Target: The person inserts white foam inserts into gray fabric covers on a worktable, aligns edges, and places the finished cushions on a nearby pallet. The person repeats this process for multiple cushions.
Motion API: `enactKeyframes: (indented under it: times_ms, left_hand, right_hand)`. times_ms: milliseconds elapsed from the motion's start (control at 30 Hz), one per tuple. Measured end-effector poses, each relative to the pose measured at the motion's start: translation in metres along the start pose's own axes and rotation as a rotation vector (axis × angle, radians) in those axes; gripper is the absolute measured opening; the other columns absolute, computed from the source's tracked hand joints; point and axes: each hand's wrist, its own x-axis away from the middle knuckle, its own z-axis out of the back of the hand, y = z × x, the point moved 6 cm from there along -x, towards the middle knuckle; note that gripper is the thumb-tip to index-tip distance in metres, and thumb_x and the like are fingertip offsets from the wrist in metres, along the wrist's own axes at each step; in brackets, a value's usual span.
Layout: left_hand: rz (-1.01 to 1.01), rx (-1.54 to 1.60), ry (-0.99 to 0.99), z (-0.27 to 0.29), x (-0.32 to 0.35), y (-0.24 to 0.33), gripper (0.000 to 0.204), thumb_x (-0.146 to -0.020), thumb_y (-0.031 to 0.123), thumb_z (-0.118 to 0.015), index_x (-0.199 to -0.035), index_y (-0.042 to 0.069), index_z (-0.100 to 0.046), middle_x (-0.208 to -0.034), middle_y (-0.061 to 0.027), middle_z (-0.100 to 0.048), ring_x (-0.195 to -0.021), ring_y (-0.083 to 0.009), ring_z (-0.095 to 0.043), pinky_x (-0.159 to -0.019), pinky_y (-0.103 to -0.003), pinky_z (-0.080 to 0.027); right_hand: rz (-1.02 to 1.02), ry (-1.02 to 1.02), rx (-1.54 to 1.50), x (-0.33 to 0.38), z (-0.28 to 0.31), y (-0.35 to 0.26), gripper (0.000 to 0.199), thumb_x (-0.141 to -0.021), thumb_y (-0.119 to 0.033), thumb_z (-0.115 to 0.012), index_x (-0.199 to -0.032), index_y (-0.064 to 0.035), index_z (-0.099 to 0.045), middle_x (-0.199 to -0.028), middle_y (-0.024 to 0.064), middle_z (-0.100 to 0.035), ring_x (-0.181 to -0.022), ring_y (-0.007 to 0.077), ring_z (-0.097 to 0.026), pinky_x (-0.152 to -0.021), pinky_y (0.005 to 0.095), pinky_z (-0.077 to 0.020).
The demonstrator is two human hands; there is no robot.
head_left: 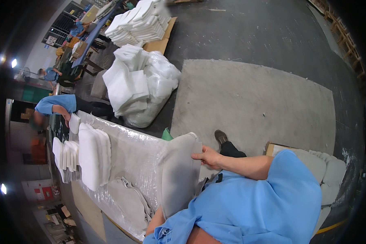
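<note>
Your right hand [207, 156] is pinched shut on the top corner of a flat grey fabric cushion cover in a clear plastic sleeve [178, 175], holding it upright against your blue shirt at the near end of the plastic-wrapped worktop [130, 150]. Your left hand is tucked behind the cover's lower edge, so I can't tell how it's gripping.

More limp grey covers [128, 195] lie flat on the worktop just beside it, and further along stands a row of white foam pads [94, 156]. On the floor past the worktop there's a big clear plastic bag stuffed with white pads [144, 87], plus a stack of them on brown cardboard [140, 22]. A red-and-white sign [40, 190] sits low at the left.
</note>
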Motion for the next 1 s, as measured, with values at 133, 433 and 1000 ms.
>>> enactKeyframes:
  times_ms: [133,433,1000]
  left_hand:
    - [-0.214,-0.577,0.084,0.021,-0.010,0.043,0.055,-0.103,0.049,-0.058,-0.138,0.007,-0.065,-0.129,-0.0126,-0.071,-0.112,-0.0288,-0.070,-0.095,-0.040,-0.055]
    - [-0.455,0.126,0.201,0.078,-0.081,0.236,0.037,-0.107,0.034,-0.058,-0.108,0.001,-0.075,-0.088,-0.0007,-0.068,-0.066,-0.0081,-0.057,-0.059,-0.024,-0.046]
    - [-0.209,-0.876,0.121,0.017,-0.129,0.287,0.039,-0.094,0.035,-0.066,-0.101,-0.001,-0.079,-0.104,-0.0283,-0.074,-0.103,-0.0449,-0.070,-0.095,-0.050,-0.055]
  right_hand:
    - [-0.006,0.237,0.132,-0.008,0.043,0.020,0.053,-0.090,-0.019,-0.085,-0.132,-0.0137,-0.054,-0.097,-0.0016,-0.058,-0.081,0.0123,-0.056,-0.071,0.0306,-0.0467]
    - [-0.025,0.290,0.150,-0.026,0.063,0.047,0.025,-0.104,-0.030,-0.067,-0.108,-0.0062,-0.068,-0.091,-0.0001,-0.065,-0.079,0.0112,-0.057,-0.067,0.0312,-0.0488]
    - [0.040,0.384,-0.135,-0.061,0.064,0.046,0.030,-0.112,-0.028,-0.051,-0.102,-0.0070,-0.069,-0.088,-0.0001,-0.066,-0.081,0.0100,-0.054,-0.073,0.0308,-0.0447]
